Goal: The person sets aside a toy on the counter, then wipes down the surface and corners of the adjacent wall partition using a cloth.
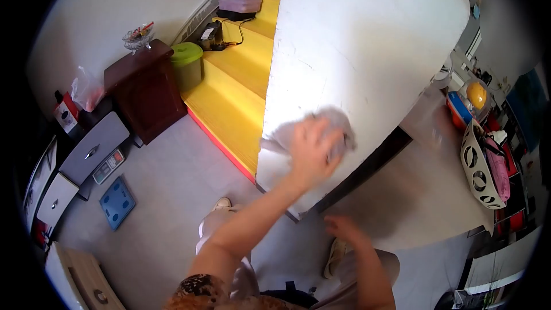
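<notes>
My left hand [313, 152] presses a grey cloth [338, 123] flat against the white panel [367, 40]. The fingers are spread over the cloth, and both hand and cloth are smeared by motion. Part of the cloth sticks out left of the hand, near the panel's edge beside the yellow stairs. Lower down, my right hand [345, 229] hangs near the panel's bottom corner, apart from it. Nothing shows in that hand, and its fingers look loosely stretched, though slightly blurred.
Yellow stairs [229, 92] rise on the left, with boxes and a charger on the steps. A green-lidded bin [186, 63] and dark wooden cabinet [143, 92] stand beside them. A blue scale [117, 202] lies on the floor. A white basket [481, 178] stands right.
</notes>
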Demonstrator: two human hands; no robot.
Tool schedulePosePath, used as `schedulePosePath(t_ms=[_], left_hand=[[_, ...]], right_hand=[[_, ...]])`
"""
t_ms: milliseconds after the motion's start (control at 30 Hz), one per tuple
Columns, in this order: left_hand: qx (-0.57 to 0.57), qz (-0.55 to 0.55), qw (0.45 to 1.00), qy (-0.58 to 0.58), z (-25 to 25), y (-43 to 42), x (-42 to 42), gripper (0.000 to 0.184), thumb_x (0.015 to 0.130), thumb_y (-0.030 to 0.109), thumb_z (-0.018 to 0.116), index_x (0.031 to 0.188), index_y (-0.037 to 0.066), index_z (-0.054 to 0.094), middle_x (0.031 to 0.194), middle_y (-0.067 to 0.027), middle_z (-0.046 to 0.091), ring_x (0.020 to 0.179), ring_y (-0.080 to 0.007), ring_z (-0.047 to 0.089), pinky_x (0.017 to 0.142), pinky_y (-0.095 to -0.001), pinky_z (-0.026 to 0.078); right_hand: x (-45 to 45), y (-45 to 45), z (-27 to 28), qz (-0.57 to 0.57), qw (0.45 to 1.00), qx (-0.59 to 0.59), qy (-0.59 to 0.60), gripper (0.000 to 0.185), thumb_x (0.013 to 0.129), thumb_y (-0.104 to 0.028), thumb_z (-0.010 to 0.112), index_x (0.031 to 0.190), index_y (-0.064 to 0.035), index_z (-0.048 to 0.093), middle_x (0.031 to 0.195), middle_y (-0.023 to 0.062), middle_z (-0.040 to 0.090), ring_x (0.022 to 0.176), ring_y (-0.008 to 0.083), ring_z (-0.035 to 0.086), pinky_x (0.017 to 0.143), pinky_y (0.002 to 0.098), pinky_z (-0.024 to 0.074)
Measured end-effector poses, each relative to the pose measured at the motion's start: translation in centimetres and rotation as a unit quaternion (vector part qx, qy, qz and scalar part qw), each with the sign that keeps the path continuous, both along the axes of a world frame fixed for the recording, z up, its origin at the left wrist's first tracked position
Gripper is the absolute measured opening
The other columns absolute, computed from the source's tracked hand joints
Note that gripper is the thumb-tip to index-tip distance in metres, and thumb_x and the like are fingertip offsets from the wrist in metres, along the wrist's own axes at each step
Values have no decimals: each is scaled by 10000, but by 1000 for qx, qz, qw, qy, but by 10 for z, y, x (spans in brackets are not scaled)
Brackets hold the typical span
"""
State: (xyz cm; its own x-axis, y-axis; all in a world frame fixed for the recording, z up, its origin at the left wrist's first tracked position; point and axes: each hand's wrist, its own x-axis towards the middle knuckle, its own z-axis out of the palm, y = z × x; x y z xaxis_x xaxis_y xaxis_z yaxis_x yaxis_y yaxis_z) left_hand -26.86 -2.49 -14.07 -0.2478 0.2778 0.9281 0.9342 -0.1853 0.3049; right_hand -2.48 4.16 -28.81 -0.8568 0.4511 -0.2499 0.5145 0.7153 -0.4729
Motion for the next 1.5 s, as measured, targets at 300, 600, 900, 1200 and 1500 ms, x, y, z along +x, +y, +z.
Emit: schedulePosePath(t_ms=[300,600,900,1200,1500], left_hand=[[-132,12,986,-101,-149,-14,3,495,678,46,746,1151,127,623,1235,-154,488,1183,-418,454,1014,-503,405],[63,-214,698,-680,-132,-25,15,615,876,109,750,1370,32,393,1218,-147,587,1066,-210,597,913,-335,509],[-146,-385,637,-652,-108,-70,69,539,874,158,763,1325,67,481,1189,-102,614,1098,-190,603,934,-336,510],[-73,-365,678,-634,-74,-89,70,437,883,-24,674,1272,66,496,1182,-92,630,1060,-170,625,891,-308,525],[55,-37,970,-233,57,-16,67,430,752,-17,760,1128,67,569,1102,-120,516,1087,-304,539,973,-356,439]], right_hand=[[1,-12,24,19,999,12,47,415,843,-153,666,1248,-58,652,971,206,699,881,366,676,795,426,537],[-14,-43,34,-64,994,-69,57,417,906,-180,640,1288,-23,576,1101,227,684,1044,389,655,889,471,527],[-27,-42,34,-199,801,-441,352,422,950,-83,519,1365,-19,561,1275,50,612,1083,193,624,889,277,502],[-21,-48,59,-119,871,-134,457,378,833,-21,663,1211,-13,666,1171,104,595,1031,187,589,728,271,525],[9,-5,41,-140,877,-192,418,244,888,-26,664,1129,-6,693,1115,51,619,875,127,634,724,275,534]])
